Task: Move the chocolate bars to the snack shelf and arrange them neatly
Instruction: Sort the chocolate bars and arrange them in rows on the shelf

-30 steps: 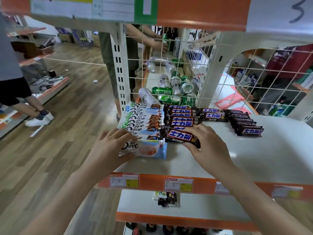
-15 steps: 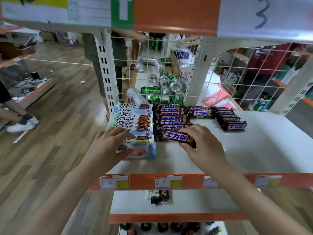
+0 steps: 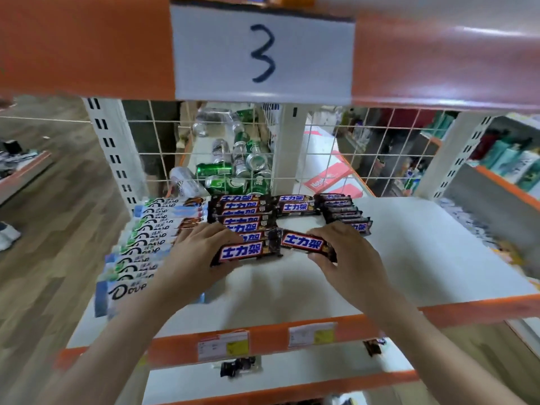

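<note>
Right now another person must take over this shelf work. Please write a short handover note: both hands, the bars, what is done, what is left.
Left hand: holds a brown bar at the front of the brown column.
Right hand: holds a second brown bar, tilted, just right of the first.
White shelf: blue-white Dove bars in a column at left, brown columns in the middle and right.
Done: most bars are in rows.
Left: set these two bars straight.

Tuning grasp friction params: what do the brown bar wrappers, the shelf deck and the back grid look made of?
Brown bar wrapper: thin plastic or foil film, slightly glossy, crimped ends, probably slick. Shelf deck: smooth white painted metal or laminate, soft sheen; can't tell which. Back grid: thin white-coated wire, likely steel.
</note>
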Tool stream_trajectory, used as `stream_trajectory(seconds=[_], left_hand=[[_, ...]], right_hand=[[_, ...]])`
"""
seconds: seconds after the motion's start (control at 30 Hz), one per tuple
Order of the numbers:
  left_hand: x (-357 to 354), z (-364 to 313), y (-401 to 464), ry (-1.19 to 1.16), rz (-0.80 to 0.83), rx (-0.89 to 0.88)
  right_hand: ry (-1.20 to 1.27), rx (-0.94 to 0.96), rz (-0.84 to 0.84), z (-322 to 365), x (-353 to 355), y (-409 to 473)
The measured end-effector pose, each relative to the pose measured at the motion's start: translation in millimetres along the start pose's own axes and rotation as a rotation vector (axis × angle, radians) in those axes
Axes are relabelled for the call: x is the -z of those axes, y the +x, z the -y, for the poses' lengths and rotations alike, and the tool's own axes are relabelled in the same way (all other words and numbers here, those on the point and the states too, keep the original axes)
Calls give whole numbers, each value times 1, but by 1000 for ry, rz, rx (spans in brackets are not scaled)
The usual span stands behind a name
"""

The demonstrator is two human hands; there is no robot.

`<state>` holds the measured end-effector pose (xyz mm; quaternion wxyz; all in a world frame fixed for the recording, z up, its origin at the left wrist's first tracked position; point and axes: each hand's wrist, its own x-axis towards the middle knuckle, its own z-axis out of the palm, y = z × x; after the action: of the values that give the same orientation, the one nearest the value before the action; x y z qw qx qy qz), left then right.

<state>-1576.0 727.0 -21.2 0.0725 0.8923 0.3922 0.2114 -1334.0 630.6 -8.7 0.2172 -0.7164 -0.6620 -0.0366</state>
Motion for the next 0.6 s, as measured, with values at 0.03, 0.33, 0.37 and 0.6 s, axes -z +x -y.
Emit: stream_trajectory(seconds=[0.03,0.33,0.37,0.6], left_hand=[[-4,-6,7,-1,2,-4],[-37,-43,62,10,31,6],[-40,-44,67,23,35,14],[-50,-46,96,62,7,114]], right_hand=[[-1,3,0,-7,1,3],[12,40,34,-59,-5,31],[14,50,39,-63,-7,35],[-119,142,80,-75,-24,76]])
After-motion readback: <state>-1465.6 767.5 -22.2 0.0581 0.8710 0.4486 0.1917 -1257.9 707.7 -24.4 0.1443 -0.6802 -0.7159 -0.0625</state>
